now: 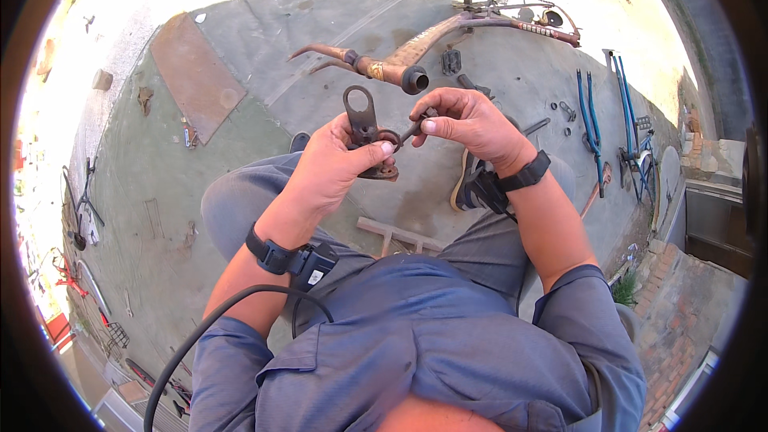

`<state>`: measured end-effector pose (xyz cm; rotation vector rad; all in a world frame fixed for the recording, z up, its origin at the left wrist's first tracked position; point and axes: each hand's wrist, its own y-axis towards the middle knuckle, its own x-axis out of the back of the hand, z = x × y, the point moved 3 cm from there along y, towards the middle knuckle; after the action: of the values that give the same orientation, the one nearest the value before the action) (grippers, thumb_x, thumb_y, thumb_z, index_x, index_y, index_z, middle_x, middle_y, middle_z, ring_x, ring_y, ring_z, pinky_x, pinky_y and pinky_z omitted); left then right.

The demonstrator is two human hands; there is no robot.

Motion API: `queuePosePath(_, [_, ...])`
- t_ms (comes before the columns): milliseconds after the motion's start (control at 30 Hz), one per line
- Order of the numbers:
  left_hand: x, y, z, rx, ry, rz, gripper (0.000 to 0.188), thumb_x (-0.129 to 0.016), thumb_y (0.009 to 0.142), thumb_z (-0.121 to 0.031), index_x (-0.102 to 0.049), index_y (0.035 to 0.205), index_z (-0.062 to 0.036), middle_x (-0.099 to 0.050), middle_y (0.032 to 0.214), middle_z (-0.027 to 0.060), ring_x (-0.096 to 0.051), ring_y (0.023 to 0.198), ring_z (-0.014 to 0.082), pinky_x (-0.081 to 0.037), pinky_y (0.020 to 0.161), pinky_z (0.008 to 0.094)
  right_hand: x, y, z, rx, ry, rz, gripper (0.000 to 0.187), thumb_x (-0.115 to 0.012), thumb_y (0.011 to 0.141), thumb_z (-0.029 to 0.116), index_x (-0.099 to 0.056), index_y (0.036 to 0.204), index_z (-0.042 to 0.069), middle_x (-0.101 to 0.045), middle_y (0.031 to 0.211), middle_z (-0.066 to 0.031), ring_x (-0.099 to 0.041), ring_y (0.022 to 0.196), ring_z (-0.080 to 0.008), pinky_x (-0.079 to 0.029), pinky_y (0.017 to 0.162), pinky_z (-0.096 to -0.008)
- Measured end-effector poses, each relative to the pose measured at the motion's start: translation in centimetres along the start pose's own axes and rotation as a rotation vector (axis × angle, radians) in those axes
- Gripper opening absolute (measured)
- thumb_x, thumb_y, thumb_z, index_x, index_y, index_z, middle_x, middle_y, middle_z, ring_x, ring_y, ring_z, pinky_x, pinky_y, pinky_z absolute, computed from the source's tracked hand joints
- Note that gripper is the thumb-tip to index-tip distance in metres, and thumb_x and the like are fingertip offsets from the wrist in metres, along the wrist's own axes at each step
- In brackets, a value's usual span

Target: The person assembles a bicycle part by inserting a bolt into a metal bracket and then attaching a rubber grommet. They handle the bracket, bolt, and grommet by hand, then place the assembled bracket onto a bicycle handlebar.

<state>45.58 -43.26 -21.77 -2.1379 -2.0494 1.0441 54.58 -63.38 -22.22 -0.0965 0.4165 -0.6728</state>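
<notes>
In front of my lap, my left hand (pixel 340 152) is closed around a dark, worn metal bracket (pixel 365 122). A plate with a large round hole stands up above its fingers. Beside the left thumb, a reddish-brown round part of the bracket shows. My right hand (pixel 468 122) pinches a slim dark metal rod (pixel 409 135) between thumb and fingers. The rod slants down toward the bracket, its lower end close to the left thumb; whether they touch I cannot tell. A rusty bicycle frame (pixel 416 44) lies on the ground just beyond both hands.
A pedal (pixel 451 62) lies near the frame. Blue bicycle forks (pixel 590 124) rest at the right, and a rusty metal sheet (pixel 196 72) at the far left. Between my legs is a T-shaped bar (pixel 400 235). A black cable (pixel 192 336) loops by my left arm.
</notes>
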Motion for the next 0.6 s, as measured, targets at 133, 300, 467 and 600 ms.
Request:
queuePosePath(133, [0.2,1.8,-2.3,-0.020,0.068,0.018,0.021,-0.072,0.089,-0.003,-0.061,0.107,-0.0020,-0.070,0.098,0.0074,-0.069,0.083,0.0159,-0.059,0.075,0.0343,2.0,0.7,1.3,0.154,0.104,-0.084,0.021,-0.067,0.095,0.019,-0.064,0.107,0.002,-0.068,0.096,-0.0080,-0.070,0.091,-0.0215,-0.056,0.084,-0.0335])
queuePosePath(300, [0.0,3.7,-2.2,0.006,0.033,0.024,0.024,-0.072,0.090,-0.004,-0.060,0.110,-0.0033,-0.069,0.099,0.0084,-0.069,0.085,0.0173,-0.058,0.075,0.0347,2.7,0.1,1.1,0.044,0.321,-0.089,0.017,-0.057,0.098,0.016,-0.062,0.107,0.003,-0.066,0.087,-0.0073,-0.069,0.078,-0.0201,-0.054,0.072,-0.0305])
queuePosePath(467, [-0.2,3.7,-1.0,0.075,-0.064,0.076,0.025,-0.070,0.091,-0.003,-0.058,0.113,-0.0033,-0.068,0.101,0.0099,-0.069,0.087,0.0189,-0.059,0.074,0.0359,1.4,0.6,-0.3,-0.088,0.279,-0.175,0.017,-0.057,0.096,0.012,-0.060,0.109,0.003,-0.058,0.074,-0.0030,-0.059,0.058,-0.0128,-0.043,0.052,-0.0246])
queuePosePath(600, [-0.1,3.7,-0.2,0.087,-0.068,0.078,0.023,-0.067,0.094,-0.005,-0.058,0.114,-0.0031,-0.068,0.103,0.0089,-0.069,0.089,0.0182,-0.059,0.077,0.0356,0.1,0.9,-1.3,-0.140,0.106,-0.180,0.022,-0.067,0.095,0.018,-0.061,0.111,0.005,-0.059,0.079,0.0022,-0.057,0.060,-0.0055,-0.040,0.051,-0.0195])
